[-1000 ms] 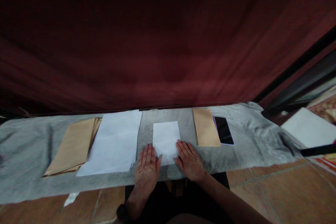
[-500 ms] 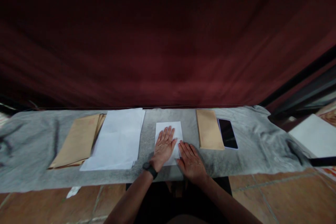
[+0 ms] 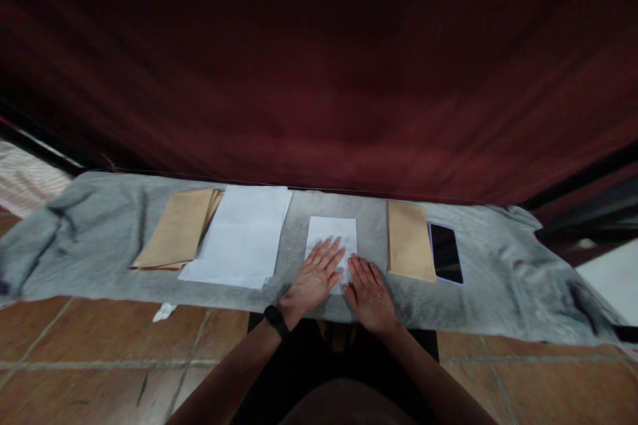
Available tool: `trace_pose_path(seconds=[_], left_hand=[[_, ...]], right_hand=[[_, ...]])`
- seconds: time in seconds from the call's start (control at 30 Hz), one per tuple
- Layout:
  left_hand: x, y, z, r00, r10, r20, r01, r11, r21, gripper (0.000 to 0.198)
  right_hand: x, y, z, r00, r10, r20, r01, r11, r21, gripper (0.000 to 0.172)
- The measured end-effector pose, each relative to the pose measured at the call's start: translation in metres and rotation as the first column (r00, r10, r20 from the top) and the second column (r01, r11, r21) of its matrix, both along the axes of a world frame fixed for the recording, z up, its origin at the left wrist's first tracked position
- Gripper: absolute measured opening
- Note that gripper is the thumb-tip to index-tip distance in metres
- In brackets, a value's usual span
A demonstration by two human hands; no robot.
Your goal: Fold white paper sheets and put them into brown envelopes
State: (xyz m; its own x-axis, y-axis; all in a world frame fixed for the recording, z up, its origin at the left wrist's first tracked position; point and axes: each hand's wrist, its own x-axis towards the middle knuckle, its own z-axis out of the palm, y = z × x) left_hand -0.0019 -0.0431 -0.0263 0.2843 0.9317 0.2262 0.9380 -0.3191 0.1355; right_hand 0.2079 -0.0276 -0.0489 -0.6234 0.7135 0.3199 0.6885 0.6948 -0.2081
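A small white sheet, seemingly folded paper (image 3: 331,227), lies flat on the grey cloth in front of me. My left hand (image 3: 316,275) rests palm down across its lower left part, fingers stretched out. Flat beside it, my right hand (image 3: 371,295) touches the sheet's lower right edge with extended fingers. Neither hand grips anything. On the left is a stack of larger white paper (image 3: 239,236), overlapping a pile of brown envelopes (image 3: 177,229). To the right of my hands sits another stack of brown envelopes (image 3: 409,239).
A dark-screened phone (image 3: 446,254) lies against the right-hand envelopes. Grey cloth (image 3: 503,272) covers the long narrow table, and a dark red curtain (image 3: 319,113) hangs behind it. A white scrap (image 3: 164,311) is on the tiled floor (image 3: 114,339).
The view has shifted and tilted slightly. My left hand has slid down the small sheet toward me, uncovering its upper part. My right hand remains at the sheet's right edge.
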Motion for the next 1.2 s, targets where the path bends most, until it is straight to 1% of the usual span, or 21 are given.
trace_pose_path(seconds=[0.03, 0.07, 0.1, 0.2, 0.37, 0.43, 0.5, 0.57, 0.6, 0.67, 0.77, 0.87, 0.97, 1.07, 1.13, 1.17, 1.2], left_hand=[[0.003, -0.006, 0.001, 0.997, -0.079, 0.003, 0.079, 0.996, -0.031, 0.057], [0.006, -0.011, 0.002, 0.992, -0.122, 0.01, 0.122, 0.991, -0.058, 0.057], [0.007, -0.015, 0.002, 0.991, -0.135, 0.019, 0.136, 0.988, -0.079, 0.057], [0.005, -0.02, 0.004, 0.992, -0.122, 0.044, 0.126, 0.986, -0.105, 0.059], [-0.001, -0.023, 0.007, 0.986, -0.156, 0.052, 0.161, 0.981, -0.105, 0.058], [-0.002, -0.024, 0.008, 0.985, -0.164, 0.051, 0.169, 0.98, -0.105, 0.057], [-0.003, -0.025, 0.008, 0.984, -0.171, 0.056, 0.176, 0.979, -0.104, 0.056], [-0.003, -0.026, 0.008, 0.983, -0.173, 0.059, 0.179, 0.978, -0.106, 0.056], [-0.003, -0.026, 0.007, 0.983, -0.171, 0.059, 0.177, 0.978, -0.109, 0.055], [-0.002, -0.025, 0.007, 0.985, -0.166, 0.053, 0.172, 0.978, -0.119, 0.055], [-0.001, -0.024, 0.007, 0.986, -0.162, 0.042, 0.166, 0.977, -0.132, 0.056], [-0.001, -0.024, 0.006, 0.987, -0.156, 0.037, 0.16, 0.978, -0.136, 0.056], [0.0, -0.026, 0.004, 0.987, -0.155, 0.044, 0.159, 0.978, -0.131, 0.056], [-0.002, -0.028, 0.001, 0.989, -0.126, 0.079, 0.133, 0.986, -0.102, 0.06], [-0.005, -0.026, -0.001, 0.987, -0.043, 0.155, 0.053, 0.997, -0.057, 0.062], [-0.008, -0.023, -0.001, 0.975, 0.02, 0.223, -0.014, 1.0, -0.027, 0.063], [-0.011, -0.019, 0.0, 0.946, 0.091, 0.312, -0.097, 0.995, 0.001, 0.065]], right_hand=[[0.001, 0.0, -0.001, 1.0, 0.006, 0.005, -0.006, 1.0, -0.001, 0.061], [0.001, 0.001, -0.002, 1.0, 0.01, 0.011, -0.01, 1.0, -0.002, 0.062], [0.002, 0.001, -0.002, 1.0, 0.015, 0.019, -0.015, 1.0, -0.003, 0.062], [0.004, 0.001, -0.004, 0.999, 0.022, 0.035, -0.022, 1.0, -0.013, 0.063], [0.007, 0.004, -0.007, 0.999, 0.049, 0.014, -0.048, 0.997, -0.057, 0.061], [0.008, 0.011, -0.006, 0.998, 0.035, -0.044, -0.039, 0.994, -0.098, 0.057], [0.006, 0.024, -0.005, 0.987, -0.048, -0.154, 0.02, 0.983, -0.18, 0.053], [0.003, 0.041, -0.003, 0.942, -0.199, -0.271, 0.107, 0.941, -0.32, 0.05], [0.0, 0.05, -0.002, 0.907, -0.285, -0.31, 0.145, 0.903, -0.406, 0.049], [-0.007, 0.069, 0.001, 0.881, -0.352, -0.318, 0.171, 0.861, -0.479, 0.045], [-0.018, 0.093, 0.003, 0.866, -0.386, -0.317, 0.162, 0.817, -0.553, 0.038], [-0.027, 0.109, 0.006, 0.845, -0.417, -0.334, 0.137, 0.772, -0.62, 0.033], [-0.032, 0.115, 0.012, 0.813, -0.448, -0.371, 0.09, 0.727, -0.681, 0.026], [-0.034, 0.116, 0.022, 0.773, -0.473, -0.423, 0.018, 0.683, -0.73, 0.025], [-0.033, 0.116, 0.033, 0.737, -0.484, -0.471, -0.043, 0.662, -0.748, 0.027], [-0.033, 0.116, 0.04, 0.716, -0.488, -0.499, -0.075, 0.657, -0.75, 0.029], [-0.033, 0.116, 0.047, 0.694, -0.489, -0.529, -0.106, 0.657, -0.747, 0.031]])
